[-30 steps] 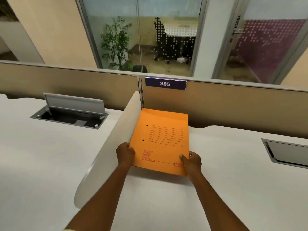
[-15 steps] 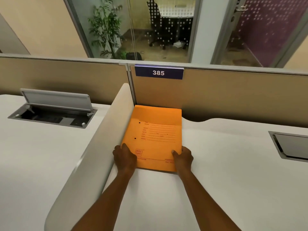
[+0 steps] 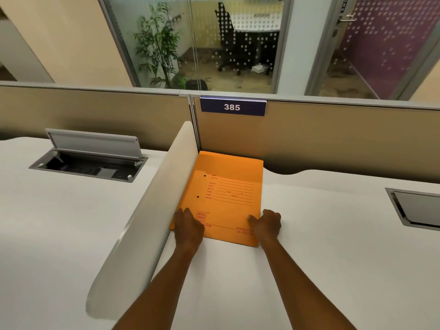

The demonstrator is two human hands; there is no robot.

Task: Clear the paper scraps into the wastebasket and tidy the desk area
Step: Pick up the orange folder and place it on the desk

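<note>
The orange spring file [image 3: 228, 198] had gone from raised to lying flat on the white desk [image 3: 321, 246], tucked at twelve o'clock against the curved divider [image 3: 152, 198]. The left hand [image 3: 188, 226] and the right hand [image 3: 267, 226] curled loosely over its near corners, suggesting tidying was nearly finished.

one camera on my head, looking forward and down across the white desk [image 3: 309, 258] toward the partition [image 3: 333, 139], close above my forearms, glass-walled room beyond
</note>
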